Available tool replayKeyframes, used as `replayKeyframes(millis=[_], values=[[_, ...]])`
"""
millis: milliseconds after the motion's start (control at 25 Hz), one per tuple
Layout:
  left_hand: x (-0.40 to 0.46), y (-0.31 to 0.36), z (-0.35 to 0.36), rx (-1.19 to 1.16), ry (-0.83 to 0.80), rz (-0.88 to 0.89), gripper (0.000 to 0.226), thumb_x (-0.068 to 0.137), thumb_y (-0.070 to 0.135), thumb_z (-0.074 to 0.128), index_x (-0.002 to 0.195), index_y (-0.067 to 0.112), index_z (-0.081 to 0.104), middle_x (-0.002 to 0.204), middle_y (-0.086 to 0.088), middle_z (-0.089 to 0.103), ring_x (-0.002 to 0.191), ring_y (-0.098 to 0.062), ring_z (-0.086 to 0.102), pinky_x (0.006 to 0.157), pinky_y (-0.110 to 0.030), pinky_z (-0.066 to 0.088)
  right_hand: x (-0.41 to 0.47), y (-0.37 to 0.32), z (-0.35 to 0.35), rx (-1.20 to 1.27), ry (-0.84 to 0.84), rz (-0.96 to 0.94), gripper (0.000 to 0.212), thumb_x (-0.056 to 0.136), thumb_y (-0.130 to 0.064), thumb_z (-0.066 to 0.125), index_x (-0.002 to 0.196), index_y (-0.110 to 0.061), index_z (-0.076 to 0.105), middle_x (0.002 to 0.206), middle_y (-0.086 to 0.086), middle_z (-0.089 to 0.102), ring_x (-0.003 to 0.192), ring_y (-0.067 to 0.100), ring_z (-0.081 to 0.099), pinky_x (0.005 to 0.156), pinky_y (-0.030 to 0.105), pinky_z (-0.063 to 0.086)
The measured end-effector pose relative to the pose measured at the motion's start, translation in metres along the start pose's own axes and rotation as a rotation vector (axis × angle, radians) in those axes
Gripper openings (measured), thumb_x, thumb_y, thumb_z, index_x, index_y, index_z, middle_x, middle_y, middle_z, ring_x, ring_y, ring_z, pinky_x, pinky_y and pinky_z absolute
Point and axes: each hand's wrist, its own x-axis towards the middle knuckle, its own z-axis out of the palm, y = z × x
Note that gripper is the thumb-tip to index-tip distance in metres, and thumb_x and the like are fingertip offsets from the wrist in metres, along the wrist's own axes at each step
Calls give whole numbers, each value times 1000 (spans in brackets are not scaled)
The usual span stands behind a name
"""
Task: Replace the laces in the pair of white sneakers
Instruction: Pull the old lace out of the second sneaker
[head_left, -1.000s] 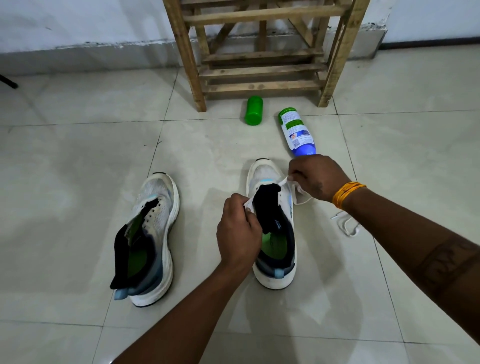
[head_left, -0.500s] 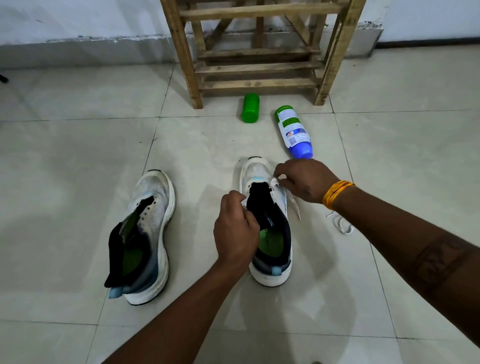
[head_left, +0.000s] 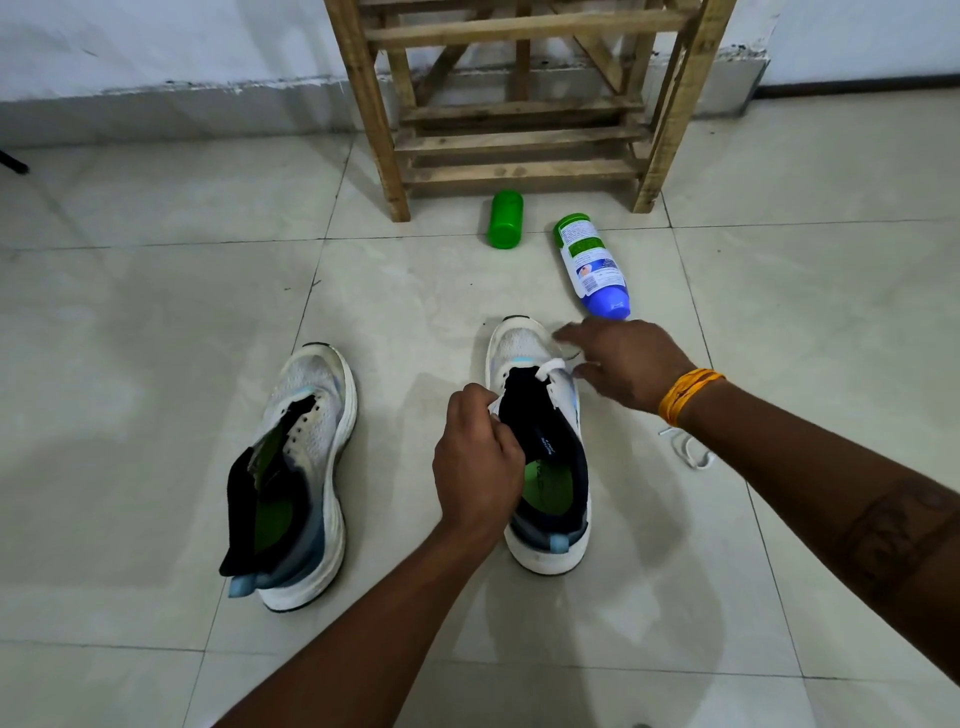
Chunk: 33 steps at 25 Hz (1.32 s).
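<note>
A person bends over a pair of white sneakers on a pale tiled floor (head_left: 156, 322), the right sneaker (head_left: 540, 447) between the two hands with its black tongue pulled up and a green insole showing inside. The left hand (head_left: 480, 462) grips the near edge of that shoe's upper beside the tongue, fingers curled tight round it. The right hand (head_left: 626, 361), an orange band (head_left: 688, 395) at its wrist, hovers over the toe end with fingers spread and blurred, holding nothing; a short run of white lace (head_left: 550, 366) crosses the lowest eyelets just beneath it. The left sneaker (head_left: 301, 467) stands well to the left of the left hand, laceless, its tongue flopped out over the heel. A loose white lace (head_left: 688, 452) lies coiled on the tiles under the right forearm, partly hidden by it. Beyond the right hand a white-and-blue bottle (head_left: 592, 265) lies on its side, a green cap (head_left: 505, 219) beside it, both before a wooden rack (head_left: 519, 124) against the wall
</note>
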Motion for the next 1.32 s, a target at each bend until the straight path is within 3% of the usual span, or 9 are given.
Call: replayKeyframes(millis=[120,280,360,520,640,800,920,1160,1320], values=[[0,-1,0,0,4,5,21,89,5,48,107,14,56,104,-1,59,84,-24,59,67,-35,45,-2,-7,7,-93,12,-143,14,95,-18,58,107,-13,62,100,8,61,76,39,63,57,41,47],[1,-1,-1,-1,2,-6,22,91,4,49,109,14,56,105,0,60,85,-23,59,70,-36,47,2,25,2,-158,71,333,22,86,-10,62,108,-7,64,101,17,68,86,43,68,69,42,51],[0,0,0,-2,4,-7,22,91,6,47,109,14,56,105,0,60,84,-24,59,70,-38,48,2,36,1,-192,-4,430,24,88,-13,61,112,-7,66,105,18,68,94,42,67,78,41,53],[0,-2,1,-7,10,6,20,90,8,47,107,14,55,104,0,60,83,-24,59,68,-36,46,-3,8,5,34,-46,76,37,92,-27,63,129,-21,61,110,11,70,98,39,66,77,40,50],[0,-2,1,-5,21,4,18,90,4,51,105,14,55,103,0,59,83,-22,58,68,-33,42,-3,-6,9,70,-35,-134,17,100,-26,52,107,-15,62,99,9,68,88,38,65,70,43,50],[5,-3,-1,14,38,46,17,91,6,52,104,14,58,99,1,60,79,-20,57,65,-29,36,-1,2,18,-22,120,277,13,95,-22,55,96,-11,63,90,19,68,81,45,64,63,38,40],[11,-2,0,20,33,92,17,89,6,52,102,13,59,96,-1,61,74,-25,58,61,-33,41,-6,-9,30,38,131,402,15,90,-16,57,96,-5,65,92,25,67,85,47,63,64,39,38],[10,-4,-1,40,28,95,18,88,8,51,104,13,58,100,-2,61,76,-26,60,62,-32,43,-12,-21,32,-47,86,271,45,91,-19,57,135,-14,55,96,16,70,84,42,67,64,37,45],[12,-3,-1,35,39,102,18,87,9,54,105,14,60,98,-2,62,76,-26,60,62,-33,45,-13,-25,33,29,176,50,30,94,-25,54,124,-23,62,96,9,66,79,40,66,62,41,53]])
